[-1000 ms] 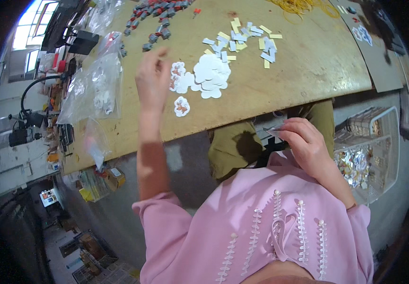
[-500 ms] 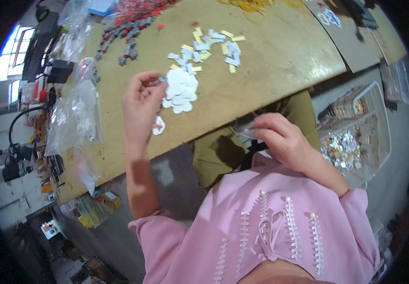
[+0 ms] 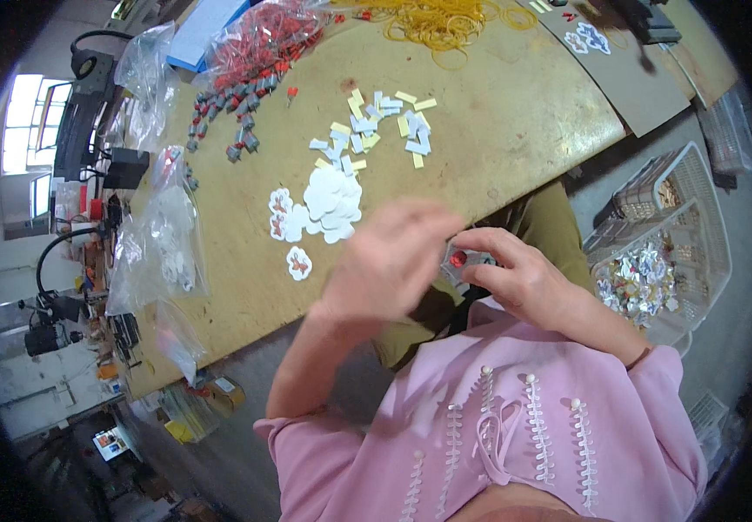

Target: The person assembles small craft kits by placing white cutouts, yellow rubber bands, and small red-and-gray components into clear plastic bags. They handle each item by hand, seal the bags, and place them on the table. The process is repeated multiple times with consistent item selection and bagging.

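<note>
My right hand (image 3: 519, 274) is at the table's near edge, thumb and fingers closed on a small clear plastic bag (image 3: 451, 261) with something red showing in it. My left hand (image 3: 397, 257) is right beside that bag, smeared by motion, so its fingers and anything in them cannot be made out. Left of it on the table is a pile of white scalloped cut-outs (image 3: 332, 202). Several printed cut-outs (image 3: 280, 216) lie along the pile's left side, and a single printed one (image 3: 299, 263) lies nearer to me.
White and yellow strips (image 3: 380, 122) are scattered beyond the pile. Small grey and red pieces (image 3: 241, 109) spill from a plastic bag (image 3: 271, 35) at the far left. Yellow rubber bands (image 3: 437, 24) lie at the back. A plastic crate (image 3: 702, 235) stands on the right.
My left hand has swung from beside the white pile, where it pinched a small greyish thing, rightward to the bag at my right hand. Printed cut-outs it hid now show.
</note>
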`<control>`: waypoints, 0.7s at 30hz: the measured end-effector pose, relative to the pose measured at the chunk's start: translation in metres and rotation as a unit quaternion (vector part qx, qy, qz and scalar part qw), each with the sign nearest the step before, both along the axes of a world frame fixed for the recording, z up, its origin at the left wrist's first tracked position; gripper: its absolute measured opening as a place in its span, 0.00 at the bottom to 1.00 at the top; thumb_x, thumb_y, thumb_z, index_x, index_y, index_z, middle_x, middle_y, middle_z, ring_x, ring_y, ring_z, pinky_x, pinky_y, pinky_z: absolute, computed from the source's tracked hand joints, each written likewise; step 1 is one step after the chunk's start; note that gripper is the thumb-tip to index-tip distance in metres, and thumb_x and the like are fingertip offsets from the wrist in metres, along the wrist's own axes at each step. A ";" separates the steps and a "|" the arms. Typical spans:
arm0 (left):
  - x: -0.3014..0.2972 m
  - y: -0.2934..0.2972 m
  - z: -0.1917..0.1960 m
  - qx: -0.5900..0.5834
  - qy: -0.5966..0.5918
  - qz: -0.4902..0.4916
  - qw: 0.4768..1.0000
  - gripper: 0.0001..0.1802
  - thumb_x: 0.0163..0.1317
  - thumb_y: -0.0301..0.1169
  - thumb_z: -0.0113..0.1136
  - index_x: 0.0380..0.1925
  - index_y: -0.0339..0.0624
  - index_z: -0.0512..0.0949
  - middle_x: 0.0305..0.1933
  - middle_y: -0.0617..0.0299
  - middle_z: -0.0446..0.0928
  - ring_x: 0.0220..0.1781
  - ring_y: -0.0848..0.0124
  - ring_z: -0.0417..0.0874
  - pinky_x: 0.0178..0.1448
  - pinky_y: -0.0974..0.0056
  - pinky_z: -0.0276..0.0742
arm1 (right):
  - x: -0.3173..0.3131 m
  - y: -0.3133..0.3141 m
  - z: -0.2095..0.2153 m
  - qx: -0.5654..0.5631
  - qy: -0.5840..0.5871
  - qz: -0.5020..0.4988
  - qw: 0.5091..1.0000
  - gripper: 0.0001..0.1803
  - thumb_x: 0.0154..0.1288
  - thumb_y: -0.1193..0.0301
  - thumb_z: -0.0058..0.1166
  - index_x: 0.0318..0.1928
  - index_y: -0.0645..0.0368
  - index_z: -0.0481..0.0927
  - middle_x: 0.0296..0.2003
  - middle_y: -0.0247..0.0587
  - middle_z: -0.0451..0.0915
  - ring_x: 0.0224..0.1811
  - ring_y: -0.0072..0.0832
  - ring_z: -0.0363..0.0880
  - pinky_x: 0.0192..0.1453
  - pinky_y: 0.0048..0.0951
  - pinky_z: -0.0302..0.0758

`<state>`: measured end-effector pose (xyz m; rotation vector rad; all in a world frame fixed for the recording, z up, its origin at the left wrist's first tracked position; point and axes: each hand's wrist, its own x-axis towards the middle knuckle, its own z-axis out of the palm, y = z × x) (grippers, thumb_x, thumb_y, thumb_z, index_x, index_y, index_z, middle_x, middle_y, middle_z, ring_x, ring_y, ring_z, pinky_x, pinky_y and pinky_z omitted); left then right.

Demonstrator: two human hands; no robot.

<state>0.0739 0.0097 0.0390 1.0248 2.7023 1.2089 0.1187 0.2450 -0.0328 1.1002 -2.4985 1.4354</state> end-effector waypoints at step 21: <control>-0.309 -0.100 -0.072 -0.254 0.146 0.201 0.935 0.27 0.73 0.35 0.55 0.70 0.40 0.73 0.68 0.41 0.76 0.71 0.42 0.74 0.77 0.47 0.69 | -0.018 0.036 -0.014 0.012 -0.034 -0.041 0.998 0.12 0.56 0.80 0.63 0.43 0.63 0.83 0.54 0.50 0.81 0.57 0.48 0.83 0.55 0.41 0.85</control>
